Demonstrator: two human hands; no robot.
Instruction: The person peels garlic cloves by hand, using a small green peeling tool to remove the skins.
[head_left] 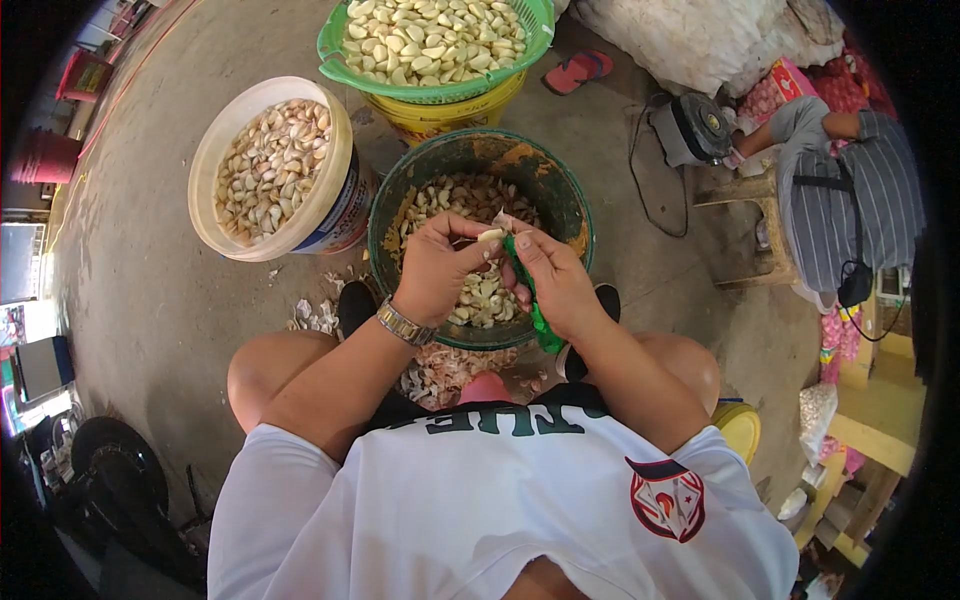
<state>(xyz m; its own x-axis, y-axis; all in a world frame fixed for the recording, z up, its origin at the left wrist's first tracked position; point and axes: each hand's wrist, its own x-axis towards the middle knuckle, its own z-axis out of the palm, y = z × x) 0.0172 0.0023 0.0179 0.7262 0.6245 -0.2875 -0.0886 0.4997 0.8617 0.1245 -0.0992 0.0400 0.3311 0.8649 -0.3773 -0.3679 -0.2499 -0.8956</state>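
Observation:
My left hand (438, 268), with a metal watch at its wrist, pinches a pale garlic clove (490, 236). Closed around a green-handled knife (541, 318) is my right hand (562, 285); its fingers meet the clove, and the blade is mostly hidden. A bit of papery skin (508, 220) sticks up between the two hands. Below them stands a dark green tub (583, 215) holding garlic cloves, brownish ones at the back and whiter ones with loose skins nearer me.
A white bucket (205, 170) of unpeeled cloves stands left. Behind the tub, a green basket (335, 62) of peeled cloves rests on a yellow bucket (430, 122). Peelings (455, 372) litter the floor. At right, another person (850, 200) sits near a dark appliance (692, 128) with a cord.

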